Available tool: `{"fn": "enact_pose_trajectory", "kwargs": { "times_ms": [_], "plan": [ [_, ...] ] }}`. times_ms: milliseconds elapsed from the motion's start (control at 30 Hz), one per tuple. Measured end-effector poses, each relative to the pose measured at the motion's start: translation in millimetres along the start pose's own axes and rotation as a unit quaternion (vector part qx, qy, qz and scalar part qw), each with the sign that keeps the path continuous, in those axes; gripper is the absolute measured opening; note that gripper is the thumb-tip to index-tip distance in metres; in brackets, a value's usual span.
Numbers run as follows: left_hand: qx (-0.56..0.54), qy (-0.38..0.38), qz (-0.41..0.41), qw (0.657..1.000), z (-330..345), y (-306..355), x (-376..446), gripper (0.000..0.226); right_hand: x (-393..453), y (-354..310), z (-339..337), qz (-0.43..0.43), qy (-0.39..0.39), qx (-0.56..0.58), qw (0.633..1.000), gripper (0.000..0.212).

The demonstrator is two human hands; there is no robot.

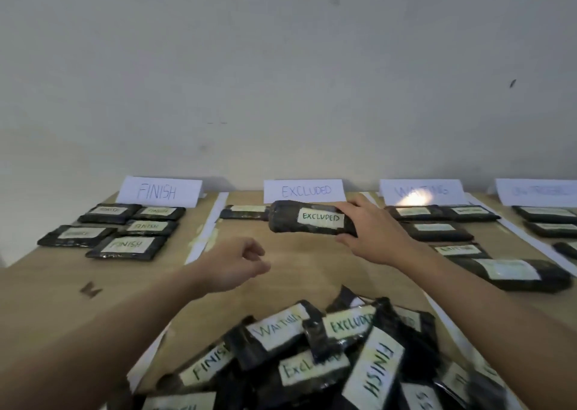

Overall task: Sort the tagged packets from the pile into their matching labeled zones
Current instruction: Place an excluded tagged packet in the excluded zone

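My right hand grips the EXCLUDED packet by its end, above the EXCLUDED zone, left hand loosely curled and empty; I'd set it flat, tag up, beside the packet already there, inside the tape lines.

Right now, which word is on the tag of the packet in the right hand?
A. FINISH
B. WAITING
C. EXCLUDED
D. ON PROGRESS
C: the right hand holds a black packet whose white tag reads EXCLUDED, in front of the EXCLUDED sign.
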State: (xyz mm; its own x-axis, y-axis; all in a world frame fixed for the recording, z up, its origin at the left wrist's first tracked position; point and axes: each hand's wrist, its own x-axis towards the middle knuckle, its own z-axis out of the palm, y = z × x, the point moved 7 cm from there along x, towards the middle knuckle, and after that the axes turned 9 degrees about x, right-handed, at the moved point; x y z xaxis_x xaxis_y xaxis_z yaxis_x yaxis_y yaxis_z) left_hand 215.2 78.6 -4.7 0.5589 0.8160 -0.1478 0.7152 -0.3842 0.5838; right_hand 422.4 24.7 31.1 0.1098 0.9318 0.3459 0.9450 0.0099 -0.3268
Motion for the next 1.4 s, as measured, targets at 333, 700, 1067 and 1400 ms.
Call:
{"fn": "enact_pose_trajectory", "kwargs": {
  "times_ms": [333,700,1067,1400],
  "plan": [
    [0.065,0.015,0.089,0.994,3.3,1.6,37.5,0.024,72.6,74.9,51.2,0.143,-0.088,0.058,0.984,0.047],
    [0.03,0.018,0.134,0.99,14.6,26.2,50.1,0.02,75.7,72.0,67.5,0.109,-0.103,0.081,0.985,0.065],
    [0.076,-0.017,0.201,0.977,33.1,99.8,4.1,0.018,-28.0,5.8,-5.7,-0.023,-0.159,0.1,0.982,0.026],
    [0.16,-0.024,0.269,0.95,79.4,149.8,-21.3,0.022,-127.3,32.2,-19.3,0.053,-0.267,0.041,0.961,0.043]
  ]
}}
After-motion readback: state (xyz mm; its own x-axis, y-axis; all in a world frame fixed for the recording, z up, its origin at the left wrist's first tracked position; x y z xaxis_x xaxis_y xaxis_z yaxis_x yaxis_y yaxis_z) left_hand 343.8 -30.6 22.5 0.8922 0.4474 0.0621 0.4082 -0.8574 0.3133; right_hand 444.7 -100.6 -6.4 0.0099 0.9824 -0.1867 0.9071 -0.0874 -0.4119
